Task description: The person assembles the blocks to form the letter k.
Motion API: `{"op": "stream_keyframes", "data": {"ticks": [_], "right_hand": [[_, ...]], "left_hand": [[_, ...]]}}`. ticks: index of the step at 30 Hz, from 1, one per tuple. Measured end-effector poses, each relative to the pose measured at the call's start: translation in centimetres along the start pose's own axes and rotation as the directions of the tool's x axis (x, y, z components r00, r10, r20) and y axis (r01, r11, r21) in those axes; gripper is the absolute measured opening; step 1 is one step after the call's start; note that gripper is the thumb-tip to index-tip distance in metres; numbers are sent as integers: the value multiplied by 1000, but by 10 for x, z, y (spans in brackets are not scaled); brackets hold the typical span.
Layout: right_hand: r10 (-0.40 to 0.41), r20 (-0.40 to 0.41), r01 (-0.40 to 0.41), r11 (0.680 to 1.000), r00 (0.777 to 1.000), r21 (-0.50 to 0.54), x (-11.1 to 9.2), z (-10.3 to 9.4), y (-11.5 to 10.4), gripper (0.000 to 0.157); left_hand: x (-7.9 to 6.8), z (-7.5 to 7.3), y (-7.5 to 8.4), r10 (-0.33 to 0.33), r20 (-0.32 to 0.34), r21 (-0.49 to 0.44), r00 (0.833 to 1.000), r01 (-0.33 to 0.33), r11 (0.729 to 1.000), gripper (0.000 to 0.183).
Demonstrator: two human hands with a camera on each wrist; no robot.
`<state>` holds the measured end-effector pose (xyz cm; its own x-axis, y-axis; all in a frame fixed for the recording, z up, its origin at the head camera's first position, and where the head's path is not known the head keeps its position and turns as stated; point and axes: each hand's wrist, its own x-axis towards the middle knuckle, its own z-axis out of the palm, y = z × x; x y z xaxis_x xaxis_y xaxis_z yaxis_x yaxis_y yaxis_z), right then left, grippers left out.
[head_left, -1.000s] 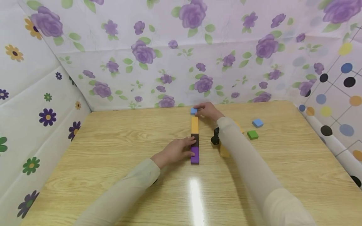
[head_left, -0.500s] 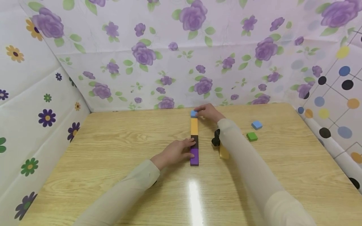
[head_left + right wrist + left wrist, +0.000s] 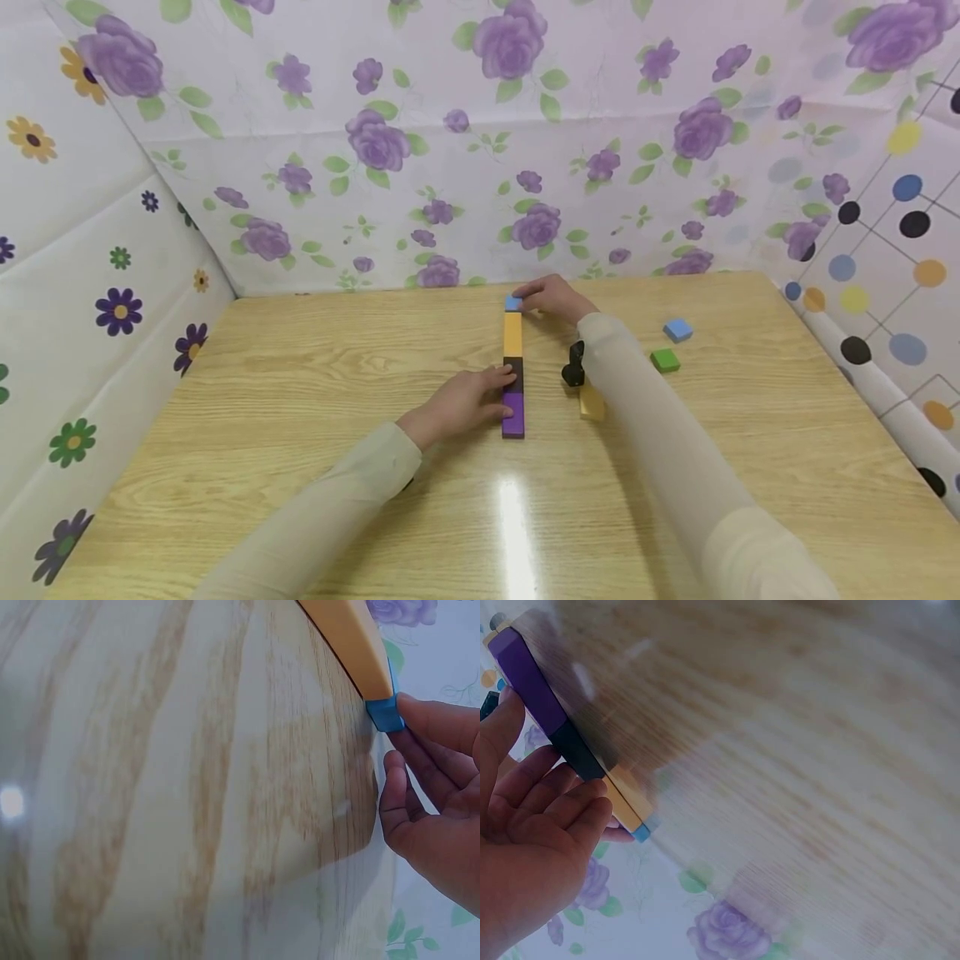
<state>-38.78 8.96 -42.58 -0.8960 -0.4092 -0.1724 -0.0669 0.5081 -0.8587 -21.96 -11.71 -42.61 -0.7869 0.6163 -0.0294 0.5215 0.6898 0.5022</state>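
A row of blocks runs straight away from the person in the head view: purple (image 3: 513, 423), black (image 3: 515, 383), orange (image 3: 513, 335) and, at the far end, a small blue block (image 3: 513, 302). My left hand (image 3: 457, 406) lies left of the row, thumb touching the purple block and fingertips resting on the black one. Thumb and a finger of my right hand (image 3: 553, 297) pinch the blue block. In the right wrist view that blue block (image 3: 385, 715) sits against or very near the orange block's end (image 3: 352, 645).
Right of the row, a second blue block (image 3: 678, 331) and a green block (image 3: 665, 361) lie apart. A yellow-orange block (image 3: 592, 404) is partly hidden beneath the right sleeve, beside the black wrist device (image 3: 573, 367). Floral cloth (image 3: 420, 167) rises behind the wooden table (image 3: 337, 358).
My right hand has brought the blue block toward the person, narrowing the gap to the orange block. My left hand has stayed in place on the row.
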Motion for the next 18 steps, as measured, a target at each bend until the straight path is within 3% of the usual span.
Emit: {"op": "stream_keyframes", "data": {"ticks": [18], "right_hand": [[7, 0, -7, 1000, 1000, -21, -2, 1, 1, 33]], "left_hand": [[0, 0, 0, 9, -8, 3, 1000, -9, 1000, 56]]}}
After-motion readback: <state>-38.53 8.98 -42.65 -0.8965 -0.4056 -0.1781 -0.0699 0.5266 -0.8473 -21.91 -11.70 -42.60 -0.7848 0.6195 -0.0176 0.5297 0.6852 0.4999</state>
